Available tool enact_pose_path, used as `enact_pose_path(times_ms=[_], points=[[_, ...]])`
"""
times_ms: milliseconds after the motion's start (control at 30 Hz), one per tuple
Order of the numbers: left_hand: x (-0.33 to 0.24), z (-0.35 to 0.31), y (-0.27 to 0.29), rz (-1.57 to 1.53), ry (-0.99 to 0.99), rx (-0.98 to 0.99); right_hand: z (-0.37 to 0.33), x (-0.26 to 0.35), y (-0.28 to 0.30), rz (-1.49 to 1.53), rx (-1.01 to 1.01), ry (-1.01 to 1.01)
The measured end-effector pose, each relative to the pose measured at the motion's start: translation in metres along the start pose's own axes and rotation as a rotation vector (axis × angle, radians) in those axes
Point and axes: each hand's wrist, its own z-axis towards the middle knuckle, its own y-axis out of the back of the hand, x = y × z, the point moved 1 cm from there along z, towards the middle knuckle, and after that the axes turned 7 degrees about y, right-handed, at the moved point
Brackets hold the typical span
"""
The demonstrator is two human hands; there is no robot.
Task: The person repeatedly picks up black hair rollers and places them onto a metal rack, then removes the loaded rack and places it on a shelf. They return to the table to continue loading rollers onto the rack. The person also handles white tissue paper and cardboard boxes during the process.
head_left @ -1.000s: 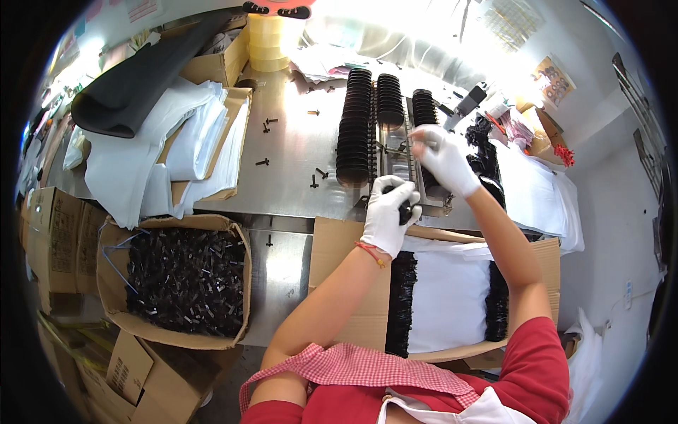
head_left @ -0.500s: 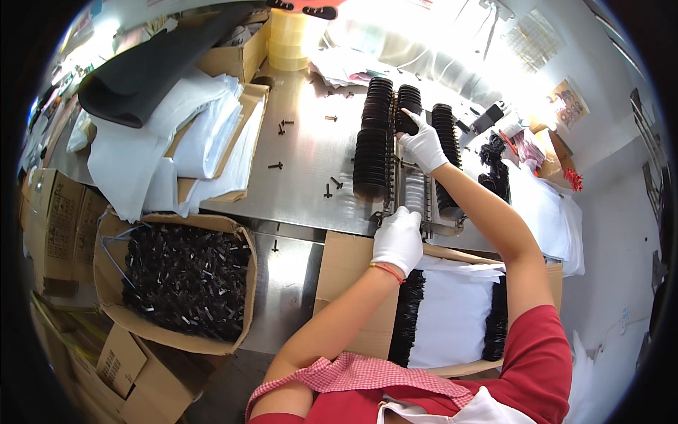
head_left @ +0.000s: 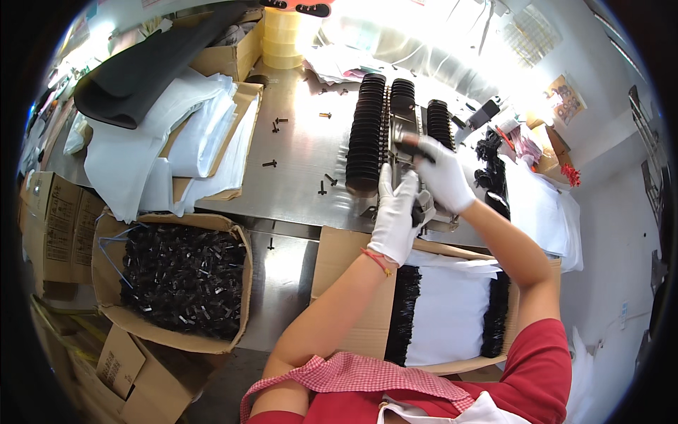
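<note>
My left hand, in a white glove, is at the near end of a metal rack, two stretched fingers apart and pointing along it. A small dark piece shows at this hand's right edge; whether the hand holds it cannot be made out. My right hand, also gloved, is over the rack's right half, its fingers smeared by motion near something dark. On the rack stand a long left row of black discs, a short middle row of discs and a right row of discs, its near part hidden by my right hand.
Small dark screw-like pieces lie scattered on the metal table. A carton of black parts stands at left. In front of me is an open carton with white sheets and black fringes. White plastic bags are piled far left.
My left hand has gone from a closed shape to stretched fingers, slightly forward. My right hand has come nearer, back from the middle row. The middle row looks shorter.
</note>
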Motion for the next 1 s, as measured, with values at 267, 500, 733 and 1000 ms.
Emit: enact_pose_path(times_ms=[267,500,733,1000], points=[[0.006,0.008,0.003,0.135,0.022,-0.053,0.043,-0.068,0.04,0.172,0.074,-0.255],[0.021,0.006,0.022,1.785,-0.337,-0.162,0.127,-0.152,-0.014,0.785,-0.032,-0.339],[0.012,0.006,0.024,1.74,-0.301,-0.103,0.124,-0.132,-0.052,0.179,-0.11,-0.193],[0.005,0.006,0.023,1.668,-0.304,-0.157,0.139,-0.113,-0.042,-1.046,0.07,0.053]])
